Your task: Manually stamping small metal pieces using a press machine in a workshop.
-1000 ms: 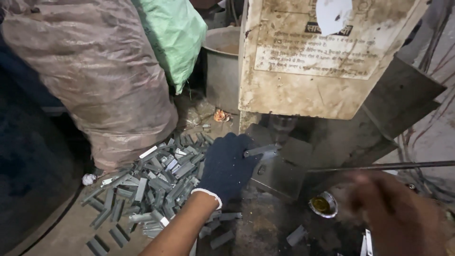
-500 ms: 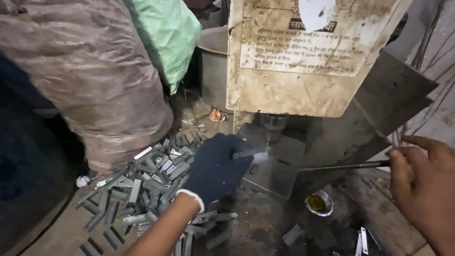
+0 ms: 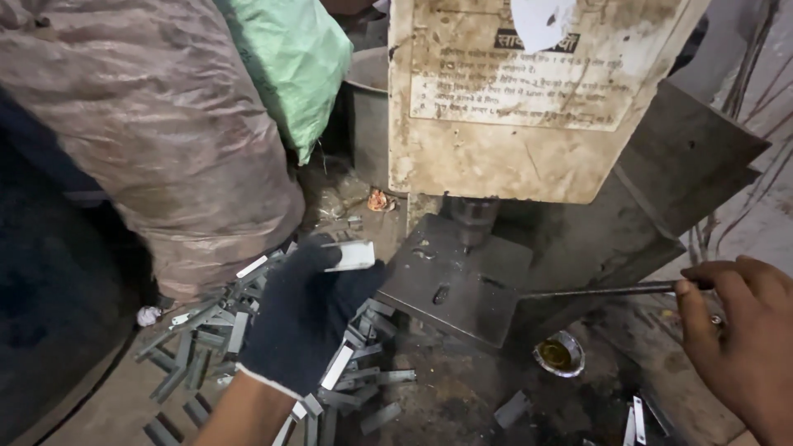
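Observation:
My left hand [image 3: 301, 318], in a dark knitted glove, holds a small flat metal strip [image 3: 351, 255] just left of the press machine's steel bed plate [image 3: 454, 277]. Under that hand lies a heap of similar grey metal strips [image 3: 206, 339]. The round ram [image 3: 473, 221] of the press hangs over the plate. My bare right hand [image 3: 739, 330] at the right edge grips the end of a thin metal rod [image 3: 595, 291] that reaches to the plate's right side.
A dirty cream machine panel with a printed notice [image 3: 512, 91] fills the top. A brown sack [image 3: 165, 140] and a green sack [image 3: 297, 66] stand at left. A small round tin with yellowish liquid [image 3: 558, 353] sits below the plate, loose strips [image 3: 634, 419] near it.
My left hand has drawn back slightly to the left of the plate with the strip. My right hand has taken hold of the rod's end and come into clear view.

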